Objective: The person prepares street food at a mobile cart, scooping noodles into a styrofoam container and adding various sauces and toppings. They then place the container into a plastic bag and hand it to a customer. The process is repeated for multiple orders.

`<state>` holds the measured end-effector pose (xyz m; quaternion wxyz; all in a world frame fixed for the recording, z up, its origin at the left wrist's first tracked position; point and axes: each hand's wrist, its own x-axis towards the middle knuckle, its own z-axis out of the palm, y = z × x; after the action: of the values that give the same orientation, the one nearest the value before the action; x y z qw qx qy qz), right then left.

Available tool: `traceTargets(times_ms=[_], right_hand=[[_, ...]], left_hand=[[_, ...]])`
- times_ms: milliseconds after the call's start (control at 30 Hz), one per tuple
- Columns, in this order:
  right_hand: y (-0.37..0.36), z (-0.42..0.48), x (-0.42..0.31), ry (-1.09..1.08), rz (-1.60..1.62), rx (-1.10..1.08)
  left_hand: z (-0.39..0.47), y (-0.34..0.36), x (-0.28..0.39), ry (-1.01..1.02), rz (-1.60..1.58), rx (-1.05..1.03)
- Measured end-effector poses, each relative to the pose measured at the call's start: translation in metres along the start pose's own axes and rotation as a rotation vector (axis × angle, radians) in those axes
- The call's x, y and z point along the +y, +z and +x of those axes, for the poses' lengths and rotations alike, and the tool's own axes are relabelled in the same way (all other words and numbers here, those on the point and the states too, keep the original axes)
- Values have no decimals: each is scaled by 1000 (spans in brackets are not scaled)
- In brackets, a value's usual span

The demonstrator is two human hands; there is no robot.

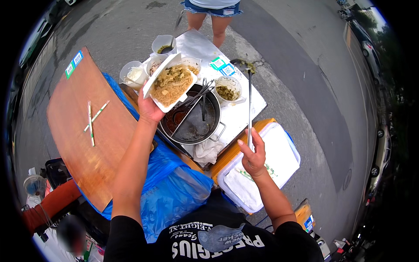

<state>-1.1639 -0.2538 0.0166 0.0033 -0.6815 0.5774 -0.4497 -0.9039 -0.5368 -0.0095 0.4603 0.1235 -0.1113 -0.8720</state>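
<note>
My left hand supports an open white foam takeout box filled with noodles and cooked greens, tilted above the edge of a divided metal pot. The pot has red broth on one side, greyish liquid on the other, and dark tongs across its rim. In my right hand is the handle of a long metal ladle, whose bowl carries chopped greens. Near the ladle stands a clear plastic jug of chopped greens. Several more food jugs surround the takeout box, one with white shreds.
A metal-topped table bears printed codes and a crumpled cloth. Left is a wooden board with two wrapped chopstick packets, beside blue plastic sheeting. A white-covered tub is at right. A person stands beyond the table.
</note>
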Motion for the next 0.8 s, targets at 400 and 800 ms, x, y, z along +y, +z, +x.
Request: traceTargets(times_ms=[400, 800], right_hand=[[49, -46, 93, 252, -58, -171], [23, -4, 68, 288, -41, -75]], left_hand=[[-65, -27, 45, 29, 142, 144], [-74, -38, 65, 82, 87, 145]])
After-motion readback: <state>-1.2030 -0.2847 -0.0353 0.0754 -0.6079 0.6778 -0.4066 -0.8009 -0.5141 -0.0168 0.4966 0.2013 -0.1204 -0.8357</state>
